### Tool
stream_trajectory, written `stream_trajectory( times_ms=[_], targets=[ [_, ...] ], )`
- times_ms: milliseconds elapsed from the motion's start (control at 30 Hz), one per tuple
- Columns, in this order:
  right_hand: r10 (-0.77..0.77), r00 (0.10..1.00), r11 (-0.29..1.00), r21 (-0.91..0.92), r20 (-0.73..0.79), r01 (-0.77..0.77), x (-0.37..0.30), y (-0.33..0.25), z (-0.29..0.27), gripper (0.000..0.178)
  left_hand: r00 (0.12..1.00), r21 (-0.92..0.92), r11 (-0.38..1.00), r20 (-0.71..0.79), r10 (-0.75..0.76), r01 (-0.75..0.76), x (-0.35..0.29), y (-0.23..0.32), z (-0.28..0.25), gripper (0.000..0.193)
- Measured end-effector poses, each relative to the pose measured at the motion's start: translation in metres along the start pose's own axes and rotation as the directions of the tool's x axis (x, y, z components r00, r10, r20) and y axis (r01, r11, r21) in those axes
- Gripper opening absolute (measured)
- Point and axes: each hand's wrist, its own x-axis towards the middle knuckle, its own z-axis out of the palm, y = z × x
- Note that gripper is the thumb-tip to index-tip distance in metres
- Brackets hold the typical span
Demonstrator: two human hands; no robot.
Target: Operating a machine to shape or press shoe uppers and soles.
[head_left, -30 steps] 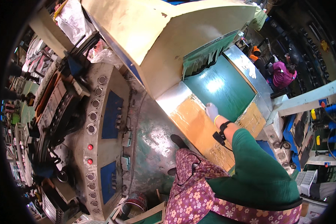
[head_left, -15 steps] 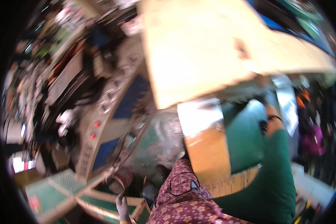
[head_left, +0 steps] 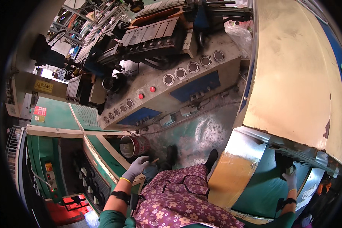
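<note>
My left hand [head_left: 137, 168], in a grey glove with a yellow cuff, hangs over the green machine's cream-edged frame. Its fingers are loosely curved and apart from the bucket [head_left: 133, 146] just beyond; nothing shows in them. A short brown stick [head_left: 155, 160] shows past the fingertips. Far to the right, my right hand [head_left: 290, 178], also gloved, reaches into a green recess [head_left: 262, 186] under a cream housing [head_left: 292, 76]. Its fingers are closed around a small dark piece [head_left: 291, 169] whose kind I cannot make out. Darkness beyond hides the rest.
A long grey machine bed [head_left: 193, 76] with round gauges and red buttons [head_left: 152, 89] runs across ahead. The green machine [head_left: 45, 129] at left holds several dark shoe-like pieces [head_left: 88, 178]. An orange-stained metal panel [head_left: 231, 167] stands beside my right leg. Worn green floor [head_left: 201, 125] lies between.
The view has swung and sharpened. My left forearm has come further into view. The right hand is now in the recess, where before only its forearm and wrist showed, with the hand blurred.
</note>
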Motion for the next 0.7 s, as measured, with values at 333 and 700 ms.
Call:
stream_trajectory(
  times_ms=[333, 700],
  targets=[
    [0.122, 0.991, 0.989, 0.094, -0.064, -0.115, -0.064, -0.031, -0.007, 0.065, 0.959, 0.253, 0.944, 0.239, 0.151, -0.212, 0.066, 0.057, 0.027, 0.046],
    [-0.038, 0.751, 0.758, 0.509, 0.659, -0.408, -0.253, -0.223, -0.031, 0.043, 0.777, -0.243, 0.932, 0.516, 0.36, -0.27, 0.092, 0.134, 0.031, 0.06]
  ],
)
